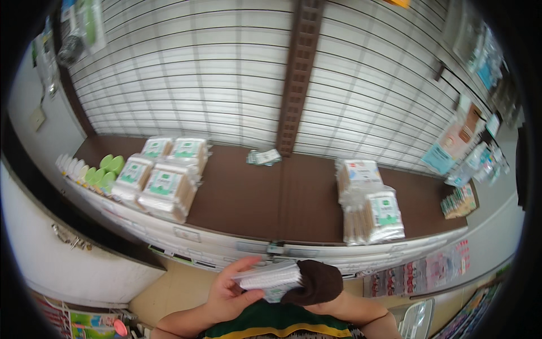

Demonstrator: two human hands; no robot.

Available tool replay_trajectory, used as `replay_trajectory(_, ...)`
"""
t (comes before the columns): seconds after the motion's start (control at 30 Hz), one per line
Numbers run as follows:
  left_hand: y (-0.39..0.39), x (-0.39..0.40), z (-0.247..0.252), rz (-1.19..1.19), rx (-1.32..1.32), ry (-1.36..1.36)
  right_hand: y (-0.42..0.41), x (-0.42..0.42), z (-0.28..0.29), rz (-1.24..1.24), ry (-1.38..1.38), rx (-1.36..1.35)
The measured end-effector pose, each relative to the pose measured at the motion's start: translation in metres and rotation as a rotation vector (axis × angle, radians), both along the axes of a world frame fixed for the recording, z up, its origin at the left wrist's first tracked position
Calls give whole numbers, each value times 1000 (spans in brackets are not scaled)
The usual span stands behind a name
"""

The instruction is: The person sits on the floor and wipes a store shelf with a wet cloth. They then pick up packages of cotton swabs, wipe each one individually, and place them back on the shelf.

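Note:
Low in the view, in front of the shelf edge, my left hand (230, 292) grips the left end of a clear plastic pack of white cotton swabs (271, 275). A dark brown cloth (317, 282) lies against the pack's right end and covers most of my right hand (332, 303); its fingers are hidden. Beyond, on the brown shelf (241, 195), stand stacked packs of wooden-stick swabs at the left (165, 184) and at the right (383, 212). A small pile of printed cards or packets (264, 157) lies near the back of the shelf.
Green round-topped containers (106, 171) line the shelf's left end. Small packets in a box (459, 201) stand at its right end. A white wire grid (190, 76) rises behind, split by a brown post (298, 84). Packaged goods (415, 275) hang below the shelf at the right.

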State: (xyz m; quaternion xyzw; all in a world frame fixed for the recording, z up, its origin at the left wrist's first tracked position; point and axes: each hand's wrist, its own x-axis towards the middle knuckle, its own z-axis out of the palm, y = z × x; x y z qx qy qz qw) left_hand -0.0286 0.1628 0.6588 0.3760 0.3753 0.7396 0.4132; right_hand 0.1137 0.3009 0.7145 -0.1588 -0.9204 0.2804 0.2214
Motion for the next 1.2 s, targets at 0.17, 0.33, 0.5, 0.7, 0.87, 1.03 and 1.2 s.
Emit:
replay_trajectory(0.17,50,45,4,-164,102,100,30,89,-5,11,138,-213)
replay_trajectory(0.33,110,100,15,-498,-29,-40,41,169,-2,-344,499,-678)
replay_trajectory(0.5,145,151,25,-298,131,539,94,222,-11,-557,725,-650)
replay_trajectory(0.7,187,191,38,33,286,1592,177,228,-41,-273,587,-499)
replay_trajectory(0.87,217,208,26,79,85,1656,186,196,-22,-400,462,-575)
replay_trajectory(1.03,231,215,19,77,-81,1707,194,204,-41,-513,166,-78)
replay_trajectory(1.2,234,213,14,98,-104,1673,193,228,-34,-364,244,-14)
